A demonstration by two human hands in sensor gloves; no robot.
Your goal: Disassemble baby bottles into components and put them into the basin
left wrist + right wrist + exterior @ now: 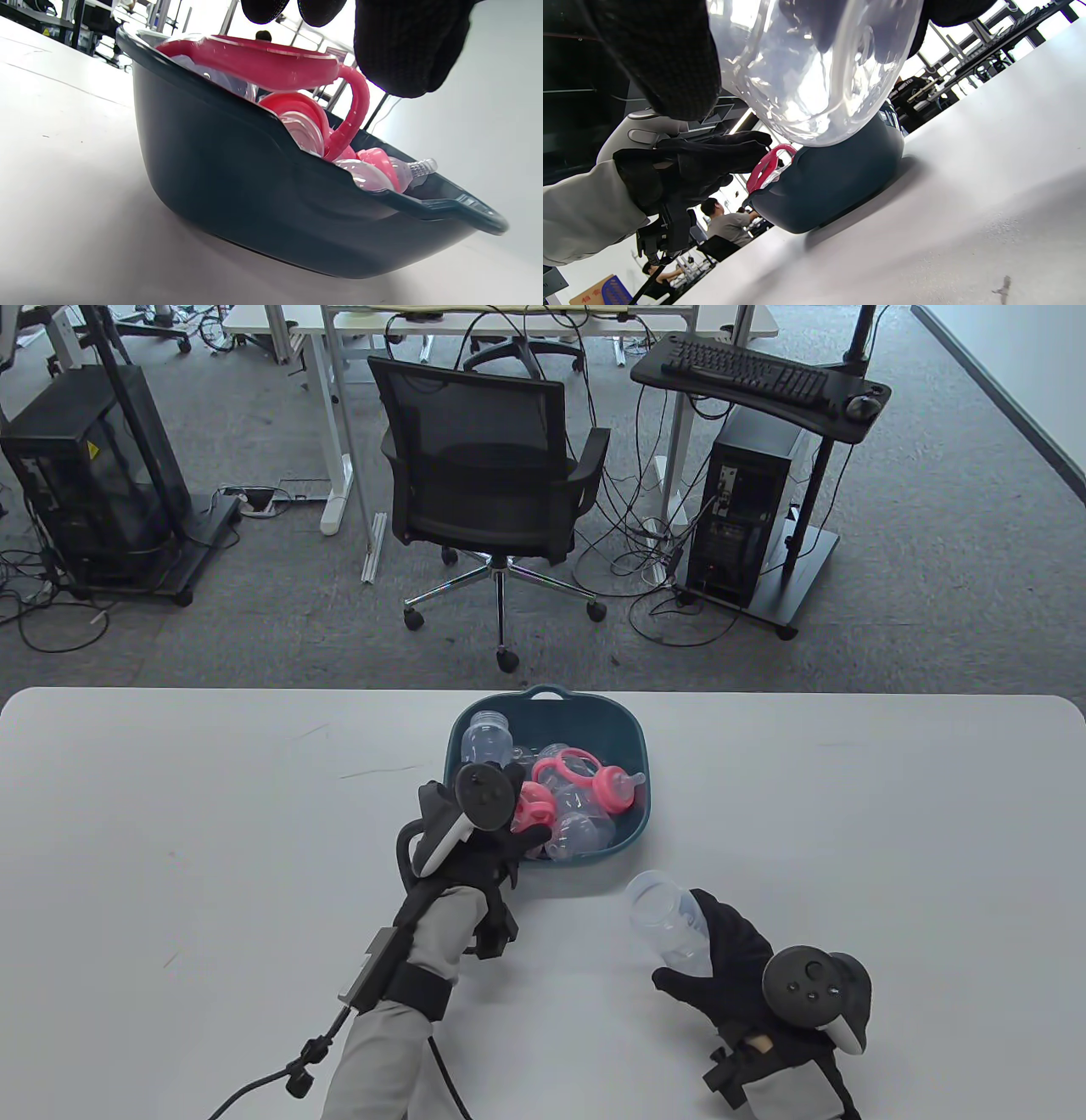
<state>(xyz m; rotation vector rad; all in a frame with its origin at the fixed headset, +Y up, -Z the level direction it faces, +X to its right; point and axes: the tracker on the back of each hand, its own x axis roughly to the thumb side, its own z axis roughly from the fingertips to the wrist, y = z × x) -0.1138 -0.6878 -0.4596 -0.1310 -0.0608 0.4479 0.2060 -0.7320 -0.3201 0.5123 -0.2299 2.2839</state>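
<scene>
A dark teal basin (632,729) stands mid-table, holding clear bottle bodies (488,734), a pink collar with nipple (615,789) and a pink handle ring (568,768). My left hand (519,817) hovers over the basin's near-left rim with its fingers loose. Just under them a second pink handle ring (254,59) lies on the rim of the basin (220,169), untouched as far as I can see. My right hand (721,950) grips a clear bottle body (666,920) above the table, in front of the basin and to its right. That bottle (814,67) has no cap or collar.
The white table (212,814) stretches to both sides of the basin. Beyond its far edge stand an office chair (492,466), a computer tower (747,517) and loose floor cables.
</scene>
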